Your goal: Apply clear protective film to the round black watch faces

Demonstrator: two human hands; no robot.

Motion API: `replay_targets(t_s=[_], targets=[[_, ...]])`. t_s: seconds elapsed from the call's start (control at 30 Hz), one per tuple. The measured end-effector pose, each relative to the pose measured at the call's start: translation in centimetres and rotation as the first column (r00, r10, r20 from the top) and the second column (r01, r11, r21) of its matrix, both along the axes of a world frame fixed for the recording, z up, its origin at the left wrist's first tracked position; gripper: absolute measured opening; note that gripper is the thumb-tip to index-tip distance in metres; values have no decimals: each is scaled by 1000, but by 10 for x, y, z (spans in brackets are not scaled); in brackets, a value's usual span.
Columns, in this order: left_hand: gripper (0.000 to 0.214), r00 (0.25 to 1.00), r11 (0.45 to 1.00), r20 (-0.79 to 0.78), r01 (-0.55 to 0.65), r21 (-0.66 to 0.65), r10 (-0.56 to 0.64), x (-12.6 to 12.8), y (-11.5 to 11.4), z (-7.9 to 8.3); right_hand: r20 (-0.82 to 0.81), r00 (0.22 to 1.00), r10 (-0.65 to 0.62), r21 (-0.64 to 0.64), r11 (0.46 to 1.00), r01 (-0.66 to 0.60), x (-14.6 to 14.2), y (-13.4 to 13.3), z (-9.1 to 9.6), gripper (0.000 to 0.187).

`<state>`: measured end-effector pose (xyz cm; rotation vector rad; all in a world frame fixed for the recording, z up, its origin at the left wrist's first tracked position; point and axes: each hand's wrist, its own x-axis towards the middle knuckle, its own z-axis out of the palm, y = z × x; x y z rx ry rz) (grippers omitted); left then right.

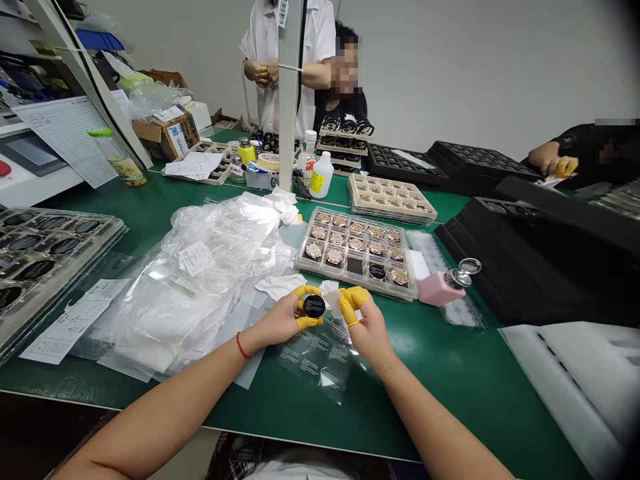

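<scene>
My left hand (287,317) pinches a small round black disc (314,305) between yellow finger cots, just above the green table. My right hand (363,320), also in yellow cots, is closed on a small white wipe (334,301) pressed against the disc's right side. Under both hands lie small clear printed bags (320,357). Just beyond them stands a clear tray (357,252) of round bronze-coloured pieces, with two dark ones in its near row.
A pink dispenser bottle (443,287) stands right of the tray. Crumpled plastic bags (200,280) and papers lie to the left, with a tray of black discs (45,257) at far left. Black trays (540,260) fill the right. Other people work at the back and far right.
</scene>
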<state>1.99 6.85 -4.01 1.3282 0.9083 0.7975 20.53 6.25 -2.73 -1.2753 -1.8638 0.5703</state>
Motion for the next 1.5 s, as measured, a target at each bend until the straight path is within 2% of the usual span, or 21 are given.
replay_targets(t_s=[0.13,0.27,0.4,0.67,0.9,1.1,1.23,1.3,1.37,1.43,1.5], targets=[[43,1000,999,17,14,41,-15,2,-2,0,176,980,93,141,983,-118,-8,-9,0,17],[40,1000,993,-5,-7,117,8,2,-2,2,357,933,38,245,960,-133,-15,-20,-2,21],[40,999,994,-40,-16,104,21,1,-2,3,474,880,-28,334,931,-150,-17,-25,-4,24],[39,999,993,-41,-17,116,22,3,-5,3,435,900,-43,349,929,-124,-18,-21,-8,21],[42,992,984,-124,7,177,15,3,-7,2,402,913,-69,343,936,-80,-21,-7,-14,22],[45,995,989,-92,59,137,-47,2,-8,2,385,916,-112,375,926,-44,-17,5,-17,18],[47,994,994,-21,106,24,-106,3,-6,-2,382,922,-64,274,961,-46,-13,9,-15,19],[48,994,993,11,113,-18,-113,4,-6,-3,289,957,-12,152,988,-33,-7,11,-12,20],[48,995,994,24,100,-36,-99,4,-5,-4,126,992,-9,15,1000,7,3,17,-9,22],[47,996,995,18,85,-41,-85,4,-5,-2,24,998,-59,-121,991,61,17,25,-8,26],[47,997,996,3,81,-44,-81,3,-5,-1,111,990,-85,-229,967,109,30,33,-9,29]])
